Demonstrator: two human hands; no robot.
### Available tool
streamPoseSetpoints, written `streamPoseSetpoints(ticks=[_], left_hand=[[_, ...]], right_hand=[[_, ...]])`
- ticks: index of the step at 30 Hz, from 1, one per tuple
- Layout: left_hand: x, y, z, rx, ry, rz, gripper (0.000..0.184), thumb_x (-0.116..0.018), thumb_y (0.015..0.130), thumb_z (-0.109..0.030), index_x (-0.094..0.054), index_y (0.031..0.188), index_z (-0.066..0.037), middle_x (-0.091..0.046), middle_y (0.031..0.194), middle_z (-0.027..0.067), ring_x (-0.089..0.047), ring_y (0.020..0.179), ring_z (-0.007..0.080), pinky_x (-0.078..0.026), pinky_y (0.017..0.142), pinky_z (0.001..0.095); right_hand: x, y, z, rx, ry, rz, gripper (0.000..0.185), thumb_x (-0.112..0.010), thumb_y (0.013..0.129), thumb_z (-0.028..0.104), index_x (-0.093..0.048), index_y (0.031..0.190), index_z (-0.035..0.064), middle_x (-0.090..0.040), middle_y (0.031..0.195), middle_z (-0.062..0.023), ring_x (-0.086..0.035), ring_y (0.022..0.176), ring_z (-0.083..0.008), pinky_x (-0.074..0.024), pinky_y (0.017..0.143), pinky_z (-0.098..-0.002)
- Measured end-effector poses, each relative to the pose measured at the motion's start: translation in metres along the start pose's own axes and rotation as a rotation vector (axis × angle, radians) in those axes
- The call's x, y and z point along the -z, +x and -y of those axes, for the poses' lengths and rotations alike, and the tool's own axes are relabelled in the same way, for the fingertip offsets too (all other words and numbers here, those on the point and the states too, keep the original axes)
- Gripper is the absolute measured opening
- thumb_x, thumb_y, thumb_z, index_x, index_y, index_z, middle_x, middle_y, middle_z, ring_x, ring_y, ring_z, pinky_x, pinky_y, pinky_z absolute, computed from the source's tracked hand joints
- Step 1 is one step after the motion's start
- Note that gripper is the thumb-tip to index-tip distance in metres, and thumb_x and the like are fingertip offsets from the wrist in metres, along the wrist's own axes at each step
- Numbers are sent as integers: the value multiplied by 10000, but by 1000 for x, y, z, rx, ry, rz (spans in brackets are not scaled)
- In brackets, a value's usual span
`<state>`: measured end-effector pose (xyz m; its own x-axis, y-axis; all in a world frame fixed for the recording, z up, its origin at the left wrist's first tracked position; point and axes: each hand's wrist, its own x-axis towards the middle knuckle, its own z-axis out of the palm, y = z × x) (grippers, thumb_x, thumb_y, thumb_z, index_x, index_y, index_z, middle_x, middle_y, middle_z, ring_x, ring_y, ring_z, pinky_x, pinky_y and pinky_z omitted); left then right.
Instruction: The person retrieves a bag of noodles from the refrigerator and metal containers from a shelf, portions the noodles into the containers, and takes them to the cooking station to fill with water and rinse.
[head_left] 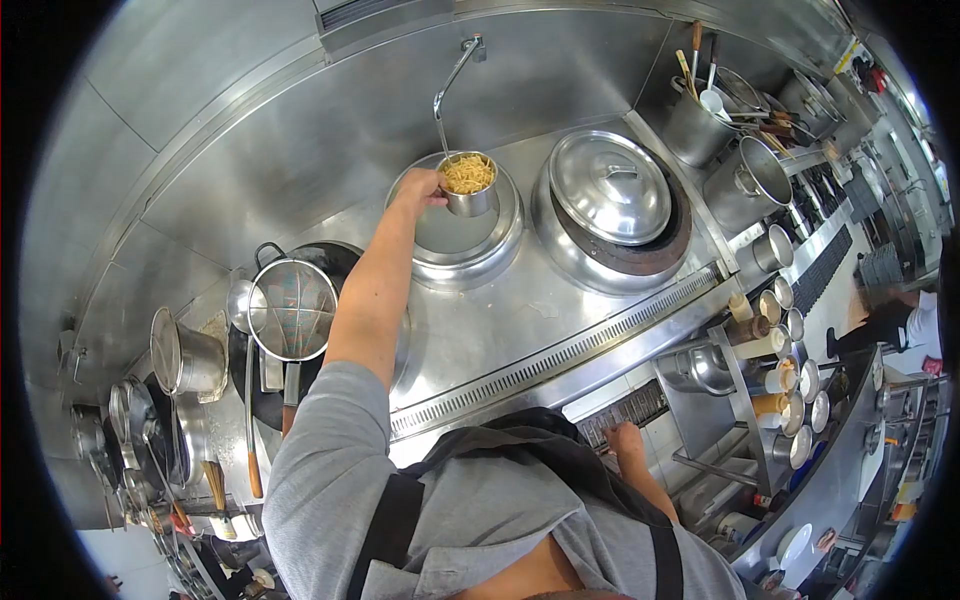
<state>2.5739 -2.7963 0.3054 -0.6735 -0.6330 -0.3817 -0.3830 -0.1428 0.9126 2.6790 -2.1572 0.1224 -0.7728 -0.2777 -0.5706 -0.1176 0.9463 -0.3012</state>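
My left hand (422,188) grips the rim side of a small round metal pot (470,205), fingers closed on it. Thin pale-yellow strips (468,174), like noodles or shreds, fill it to the top. It is held above a wide round basin (440,238) of cloudy water set in the steel counter. Just behind the pot, the thin spout of a wall tap (440,105) comes down close to its rim. Down by the counter's front edge hangs my right hand (625,442), away from the pot; its fingers are too small and partly turned away to read.
Right of the basin, a domed lid (612,188) covers a wok. At left are a strainer (292,310) with a ladle over a dark wok, and a pot (190,360). Tall pots (748,185) and seasoning containers (775,345) stand at right. Another person (900,325) is at far right.
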Motion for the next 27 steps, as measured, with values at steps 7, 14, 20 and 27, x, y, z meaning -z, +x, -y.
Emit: streamPoseSetpoints(ticks=[7, 14, 20, 27], left_hand=[[-9, -1, -18, -10, -51, -11, 168, -575, 746, -24, -607, 888, 58, -616, 841, 152, -624, 708, 243, -567, 600, 337], [-9, -1, -28, -43, -123, -67, 160, -560, 766, -26, -603, 895, 59, -622, 839, 157, -627, 718, 240, -570, 627, 346], [6, 10, -33, -35, -151, -157, 179, -561, 755, 0, -600, 917, 64, -611, 843, 143, -621, 724, 237, -581, 621, 348], [27, 5, -31, -45, -191, -287, 168, -566, 752, 11, -596, 891, 101, -615, 896, 186, -637, 720, 274, -585, 560, 341]], right_hand=[[-2, -2, -1, 35, -95, -73, 350, -615, 801, 357, -688, 763, 16, -628, 599, -171, -660, 628, -288, -522, 646, -379], [10, -9, 10, -34, -33, 16, 373, -616, 787, 375, -688, 780, 8, -634, 824, -233, -623, 818, -392, -491, 784, -460], [4, -4, 4, 25, -99, -74, 345, -637, 774, 359, -679, 750, 17, -641, 681, -181, -645, 742, -334, -510, 711, -411], [5, -7, 4, 51, 16, -144, 258, -576, 769, 257, -668, 793, 18, -633, 820, -233, -616, 812, -407, -495, 767, -474]])
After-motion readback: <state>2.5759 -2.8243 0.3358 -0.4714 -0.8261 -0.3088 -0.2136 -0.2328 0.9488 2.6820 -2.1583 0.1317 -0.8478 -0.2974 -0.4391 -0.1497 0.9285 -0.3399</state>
